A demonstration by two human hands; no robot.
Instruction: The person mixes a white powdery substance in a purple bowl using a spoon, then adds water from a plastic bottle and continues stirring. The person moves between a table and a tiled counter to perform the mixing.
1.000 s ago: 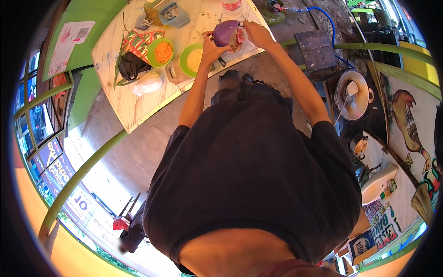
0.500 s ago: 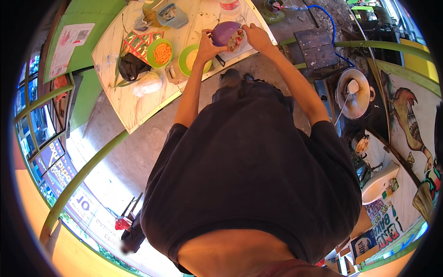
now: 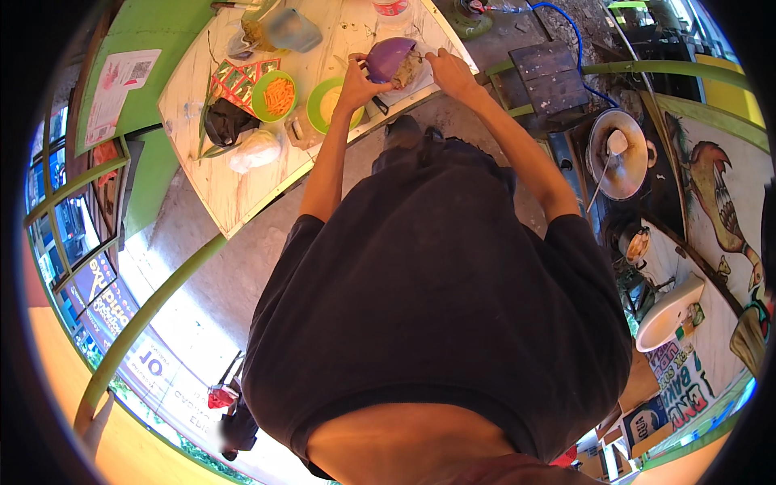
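My left hand [image 3: 358, 84] grips the rim of a purple bowl [image 3: 390, 56], which is tipped on its side with its mouth to the right. Pale chopped food [image 3: 408, 71] shows at the bowl's mouth, above a whitish surface I cannot make out clearly. To the right of the food is my right hand [image 3: 453, 76], its thumb and forefinger apart and nothing visible between them. A dark handle [image 3: 380, 105] lies below the bowl. Left of my left wrist stands a green bowl [image 3: 317, 103] with pale contents.
Another green bowl [image 3: 256, 103] holds orange strips. Around it on the table [image 3: 194, 153] are a black bag [image 3: 229, 121], a white bag [image 3: 255, 152], red packets [image 3: 238, 79] and a greyish plastic container [image 3: 294, 31]. A wok [image 3: 634, 174] and wooden stool [image 3: 551, 79] stand at right.
My right hand has drawn back from the purple bowl's rim and sits slightly lower. The reddish pieces at the bowl's mouth no longer show; paler food does. My left hand keeps its hold.
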